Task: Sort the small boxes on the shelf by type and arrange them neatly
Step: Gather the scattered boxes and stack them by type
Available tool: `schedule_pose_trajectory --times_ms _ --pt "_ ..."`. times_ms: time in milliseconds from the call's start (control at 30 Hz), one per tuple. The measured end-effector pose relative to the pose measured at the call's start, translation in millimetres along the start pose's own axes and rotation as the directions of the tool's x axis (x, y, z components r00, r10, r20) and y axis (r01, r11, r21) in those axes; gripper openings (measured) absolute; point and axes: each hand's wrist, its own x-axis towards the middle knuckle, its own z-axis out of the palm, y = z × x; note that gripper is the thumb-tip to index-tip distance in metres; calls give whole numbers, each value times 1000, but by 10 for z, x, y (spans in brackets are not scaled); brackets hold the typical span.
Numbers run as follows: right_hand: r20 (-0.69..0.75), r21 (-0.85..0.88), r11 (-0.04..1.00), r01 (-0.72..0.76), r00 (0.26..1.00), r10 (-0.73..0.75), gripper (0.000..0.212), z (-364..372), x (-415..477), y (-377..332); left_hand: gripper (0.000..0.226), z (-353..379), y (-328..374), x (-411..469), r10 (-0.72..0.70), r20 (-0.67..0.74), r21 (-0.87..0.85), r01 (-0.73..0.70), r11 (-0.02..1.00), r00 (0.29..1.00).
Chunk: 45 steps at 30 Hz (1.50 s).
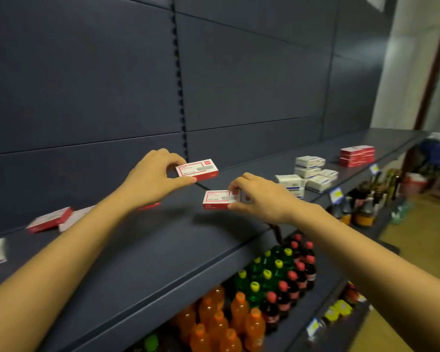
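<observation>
Pinching a small red-and-white cardboard box [220, 199] by its end, the right hand [261, 196] has it low over the dark grey metal shelf [163, 250] — can't tell if it's touching. Left hand [150, 179] grips a second red-and-white box [197, 170] higher up, further back. Beyond — a messy white-and-blue box pile [308, 174], then a neat red box stack [357, 154].

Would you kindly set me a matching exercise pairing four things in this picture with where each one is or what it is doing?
Things: 1 left hand; 2 white boxes; 3 stacked red boxes; 4 orange bottles.
Places: A under the shelf; B far right end of the shelf; C pinching a red box; D heaped just right of the right hand.
Pairs: 1-C; 2-D; 3-B; 4-A.
</observation>
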Motion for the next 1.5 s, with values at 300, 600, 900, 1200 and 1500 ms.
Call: schedule_pose_trajectory --times_ms 300,600,900,1200,1500 --pt "31 -9 998 -54 998 55 43 -359 -584 1356 37 821 1098 474 32 27 -90 -29 996 999" --pt "44 20 999 -30 999 29 44 -547 -915 2480 36 1408 1785 660 -24 12 -113 26 993 1000" --pt "40 100 995 -18 999 14 43 -598 -811 3249 37 1723 2115 1001 -79 35 -99 82 992 996" --pt "52 123 989 77 995 -84 39 -509 -260 3825 39 1913 2148 1518 -69 8 -57 70 996 998" --pt "-33 126 980 157 988 -154 36 -710 260 4552 38 2210 2278 2223 -57 -4 -49 57 997 998"
